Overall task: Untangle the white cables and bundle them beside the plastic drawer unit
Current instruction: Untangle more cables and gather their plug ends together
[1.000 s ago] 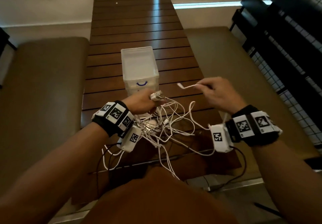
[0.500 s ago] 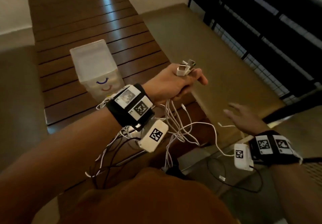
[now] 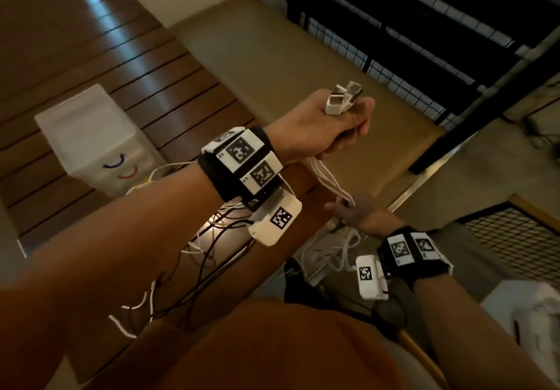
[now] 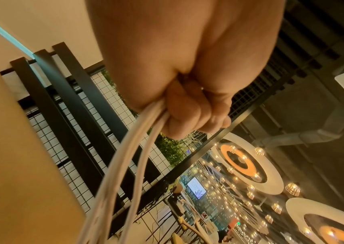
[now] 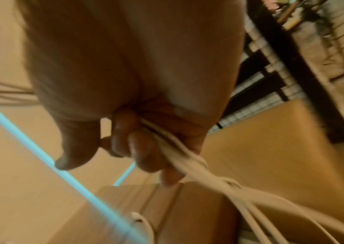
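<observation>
My left hand is raised to the right of the table and grips several white cables; their plug ends stick up out of the fist. In the left wrist view the left hand has its fingers curled round the cable strands. Lower down, my right hand holds the same hanging strands; the right wrist view shows its fingers curled round the twisted white cables. More cable dangles below it. The translucent plastic drawer unit stands on the table at the left.
The dark slatted wooden table runs away to the upper left. A tan bench lies along its right side, with a black mesh railing beyond. Thin dark and white wires hang off the table's near edge under my left forearm.
The left hand has lifted the cable ends up and to the right, off the table. The right hand let go of one plug, dropped low, and has closed on the hanging strands.
</observation>
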`<act>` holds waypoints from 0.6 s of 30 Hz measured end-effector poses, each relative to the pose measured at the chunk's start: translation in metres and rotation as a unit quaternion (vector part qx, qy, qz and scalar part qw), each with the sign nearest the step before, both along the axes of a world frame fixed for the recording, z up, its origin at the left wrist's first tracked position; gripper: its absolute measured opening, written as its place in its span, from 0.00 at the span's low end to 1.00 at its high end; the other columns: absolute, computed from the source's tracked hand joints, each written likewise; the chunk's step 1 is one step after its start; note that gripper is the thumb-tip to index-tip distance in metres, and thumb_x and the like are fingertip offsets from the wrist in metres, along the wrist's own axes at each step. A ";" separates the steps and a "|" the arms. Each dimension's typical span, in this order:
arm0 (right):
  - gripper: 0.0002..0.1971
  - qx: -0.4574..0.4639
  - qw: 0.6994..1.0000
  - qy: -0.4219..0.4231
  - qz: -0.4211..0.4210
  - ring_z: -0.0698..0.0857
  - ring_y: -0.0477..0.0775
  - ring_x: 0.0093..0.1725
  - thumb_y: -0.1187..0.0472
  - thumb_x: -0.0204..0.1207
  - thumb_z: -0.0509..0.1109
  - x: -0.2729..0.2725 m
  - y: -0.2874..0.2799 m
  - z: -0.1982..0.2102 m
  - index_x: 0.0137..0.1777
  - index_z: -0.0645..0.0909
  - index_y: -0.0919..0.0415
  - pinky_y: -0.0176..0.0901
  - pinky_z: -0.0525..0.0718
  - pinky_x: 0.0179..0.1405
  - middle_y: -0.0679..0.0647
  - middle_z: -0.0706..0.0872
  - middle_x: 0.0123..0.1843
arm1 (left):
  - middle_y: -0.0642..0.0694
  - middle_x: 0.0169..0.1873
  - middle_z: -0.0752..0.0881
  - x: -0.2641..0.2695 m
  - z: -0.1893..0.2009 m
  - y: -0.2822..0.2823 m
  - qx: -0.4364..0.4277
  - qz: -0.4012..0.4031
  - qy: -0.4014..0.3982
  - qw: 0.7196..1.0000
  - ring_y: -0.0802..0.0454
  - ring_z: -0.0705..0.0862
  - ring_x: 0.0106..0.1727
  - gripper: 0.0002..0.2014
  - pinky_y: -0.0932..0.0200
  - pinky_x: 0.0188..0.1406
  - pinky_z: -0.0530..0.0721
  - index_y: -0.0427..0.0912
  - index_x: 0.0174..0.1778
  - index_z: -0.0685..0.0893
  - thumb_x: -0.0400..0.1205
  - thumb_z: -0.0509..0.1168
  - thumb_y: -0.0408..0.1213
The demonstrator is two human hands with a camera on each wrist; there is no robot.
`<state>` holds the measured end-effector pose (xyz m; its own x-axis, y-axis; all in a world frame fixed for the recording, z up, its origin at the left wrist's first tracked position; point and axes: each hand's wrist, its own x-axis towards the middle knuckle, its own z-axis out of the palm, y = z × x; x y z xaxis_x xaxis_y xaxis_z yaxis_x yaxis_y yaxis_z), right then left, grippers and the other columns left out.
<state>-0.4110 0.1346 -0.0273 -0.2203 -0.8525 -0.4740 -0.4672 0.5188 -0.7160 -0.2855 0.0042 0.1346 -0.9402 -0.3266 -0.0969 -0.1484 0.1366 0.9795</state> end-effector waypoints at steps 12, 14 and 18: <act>0.12 0.156 0.984 0.022 -0.085 0.79 0.53 0.46 0.52 0.74 0.77 -0.014 0.040 -0.095 0.46 0.75 0.52 0.42 0.76 0.44 0.48 0.77 0.41 | 0.50 0.22 0.78 -0.014 0.002 0.026 -0.079 -0.121 -0.011 0.989 0.46 0.75 0.25 0.22 0.59 0.26 0.73 0.43 0.28 0.77 0.88 0.52 0.43; 0.18 0.160 0.982 0.031 -0.093 0.80 0.50 0.40 0.59 0.70 0.80 -0.022 0.040 -0.087 0.52 0.74 0.49 0.40 0.76 0.37 0.49 0.81 0.44 | 0.47 0.23 0.81 -0.016 -0.003 0.026 -0.119 -0.121 -0.025 0.985 0.49 0.80 0.27 0.25 0.61 0.31 0.78 0.42 0.27 0.78 0.89 0.50 0.44; 0.22 0.122 0.989 0.047 -0.067 0.82 0.55 0.58 0.70 0.73 0.73 -0.059 0.032 -0.059 0.64 0.78 0.51 0.43 0.80 0.53 0.56 0.83 0.65 | 0.53 0.19 0.73 -0.023 -0.015 0.033 0.007 -0.095 -0.061 0.994 0.50 0.73 0.22 0.18 0.53 0.29 0.76 0.48 0.32 0.74 0.89 0.53 0.40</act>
<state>-0.4697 0.1663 -0.0863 -0.3768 -0.6756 -0.6337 -0.4413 0.7324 -0.5184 -0.3080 0.0368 0.1198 -0.9658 -0.1428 -0.2166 -0.2384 0.1595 0.9580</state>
